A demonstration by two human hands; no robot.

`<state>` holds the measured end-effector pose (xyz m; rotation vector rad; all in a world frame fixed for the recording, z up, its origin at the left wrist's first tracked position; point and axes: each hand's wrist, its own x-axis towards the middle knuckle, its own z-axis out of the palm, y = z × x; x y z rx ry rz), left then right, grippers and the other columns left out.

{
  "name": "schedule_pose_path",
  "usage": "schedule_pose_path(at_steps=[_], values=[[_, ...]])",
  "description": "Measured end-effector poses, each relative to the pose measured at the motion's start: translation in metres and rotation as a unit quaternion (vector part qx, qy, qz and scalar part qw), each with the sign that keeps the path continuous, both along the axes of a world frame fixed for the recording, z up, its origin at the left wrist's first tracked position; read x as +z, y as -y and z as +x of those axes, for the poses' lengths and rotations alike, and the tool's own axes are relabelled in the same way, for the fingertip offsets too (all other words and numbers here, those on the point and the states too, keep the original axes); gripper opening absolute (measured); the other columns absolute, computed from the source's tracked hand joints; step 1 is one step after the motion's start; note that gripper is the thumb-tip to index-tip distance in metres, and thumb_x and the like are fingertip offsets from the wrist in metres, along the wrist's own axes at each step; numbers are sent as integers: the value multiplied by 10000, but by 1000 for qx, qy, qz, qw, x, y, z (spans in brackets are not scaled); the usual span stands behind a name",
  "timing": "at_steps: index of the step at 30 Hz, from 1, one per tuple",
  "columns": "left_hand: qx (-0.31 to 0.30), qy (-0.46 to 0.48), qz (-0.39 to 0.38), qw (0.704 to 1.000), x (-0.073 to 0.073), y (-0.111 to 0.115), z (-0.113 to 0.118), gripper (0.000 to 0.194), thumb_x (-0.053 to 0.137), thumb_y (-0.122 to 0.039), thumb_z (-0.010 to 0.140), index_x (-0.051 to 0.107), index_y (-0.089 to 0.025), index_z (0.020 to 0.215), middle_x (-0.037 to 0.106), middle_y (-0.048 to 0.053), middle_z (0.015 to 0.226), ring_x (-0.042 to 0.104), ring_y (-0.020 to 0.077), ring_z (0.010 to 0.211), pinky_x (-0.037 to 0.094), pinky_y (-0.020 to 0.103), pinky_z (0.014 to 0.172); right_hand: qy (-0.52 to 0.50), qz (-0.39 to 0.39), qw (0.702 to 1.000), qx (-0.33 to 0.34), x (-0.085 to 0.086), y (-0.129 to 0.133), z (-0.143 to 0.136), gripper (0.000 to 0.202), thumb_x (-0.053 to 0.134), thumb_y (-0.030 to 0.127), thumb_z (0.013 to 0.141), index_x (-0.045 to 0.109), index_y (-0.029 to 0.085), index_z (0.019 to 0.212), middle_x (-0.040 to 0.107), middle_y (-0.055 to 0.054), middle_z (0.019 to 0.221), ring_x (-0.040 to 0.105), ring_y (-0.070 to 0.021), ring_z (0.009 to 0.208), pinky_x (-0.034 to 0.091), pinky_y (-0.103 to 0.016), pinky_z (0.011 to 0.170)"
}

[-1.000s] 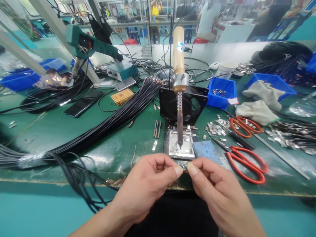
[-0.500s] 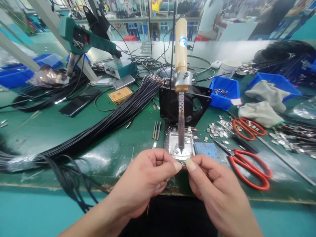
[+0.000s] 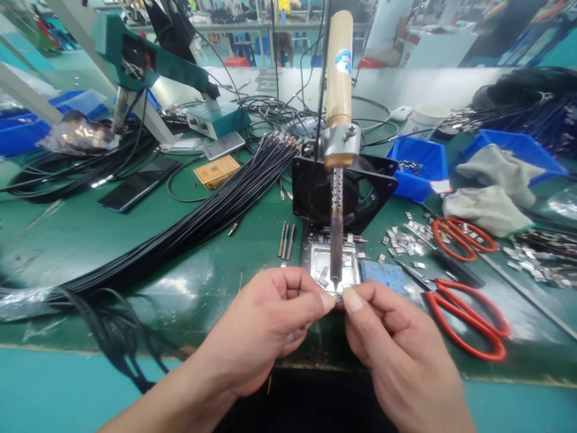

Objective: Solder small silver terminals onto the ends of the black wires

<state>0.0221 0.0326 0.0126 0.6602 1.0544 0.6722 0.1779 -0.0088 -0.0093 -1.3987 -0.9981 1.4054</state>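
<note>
A small silvery metal connector (image 3: 339,297) shows between my fingertips, just below the tip of an upright soldering iron (image 3: 336,240) with a wooden handle. My right hand (image 3: 396,337) is closed in a pinch on this connector. Close beside it, my left hand (image 3: 274,319) also pinches with thumb and forefinger; what it grips is mostly hidden. A thin wire end (image 3: 269,385) hangs beneath the left hand. Behind the fingers, a shallow metal tray (image 3: 317,264) contains several loose connectors. At its right lies a blue sponge (image 3: 383,276).
A bundle of black cables (image 3: 180,222) crosses the left side. Behind the iron stands a black fan (image 3: 311,186). Red-handled scissors (image 3: 469,319), gloves (image 3: 487,210) and a blue bin (image 3: 417,174) lie right. A green heat gun (image 3: 130,57) hangs at upper left.
My view has shifted slightly, so the iron and bench items sit a little differently in the picture. My hands keep their pinch, with the connector now nearer the iron's tip.
</note>
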Motion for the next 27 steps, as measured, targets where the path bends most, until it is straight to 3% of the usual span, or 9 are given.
schedule_pose_path(at_steps=[11, 27], values=[[5, 1, 4, 1000, 3, -5, 1, 244, 790, -245, 780, 599, -162, 653, 363, -102, 490, 218, 27, 410, 112, 220, 403, 5, 75, 997, 8, -13, -3, 2, 363, 572, 444, 1019, 594, 199, 752, 384, 66, 580, 304, -86, 516, 269, -207, 432], [4, -6, 12, 1000, 5, -4, 1, 237, 790, -242, 795, 607, -161, 669, 371, -101, 501, 222, 28, 413, 112, 229, 406, 18, 90, 996, 10, -8, -7, -1, 372, 556, 425, 1025, 562, 197, 731, 397, 68, 569, 318, -84, 505, 270, -206, 428]])
